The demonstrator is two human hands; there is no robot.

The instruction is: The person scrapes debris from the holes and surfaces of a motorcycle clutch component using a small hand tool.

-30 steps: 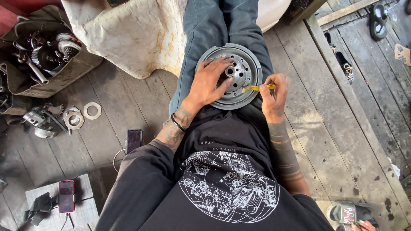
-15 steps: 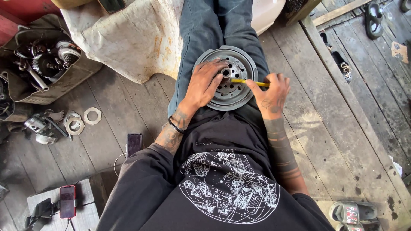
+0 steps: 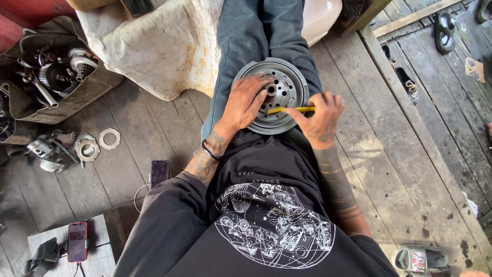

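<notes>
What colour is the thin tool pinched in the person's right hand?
Yellow: the thin tool in the right hand, clearest in the head view.

The round hub (image 3: 279, 97) under the hands is grey metal, matt and dusty, with a brighter, smoother ring about its centre hole. The thin tool (image 3: 289, 109) laid across it looks like glossy yellow plastic. The floor (image 3: 389, 154) is weathered grey wood, rough and stained. At ten o'clock a sack (image 3: 159, 46) of coarse off-white cloth carries rust-coloured marks. At nine o'clock flat metal rings (image 3: 97, 144) lie dull and greasy. The trousers (image 3: 251, 36) are faded denim; the shirt (image 3: 266, 205) is soft black cotton, matt.
</notes>
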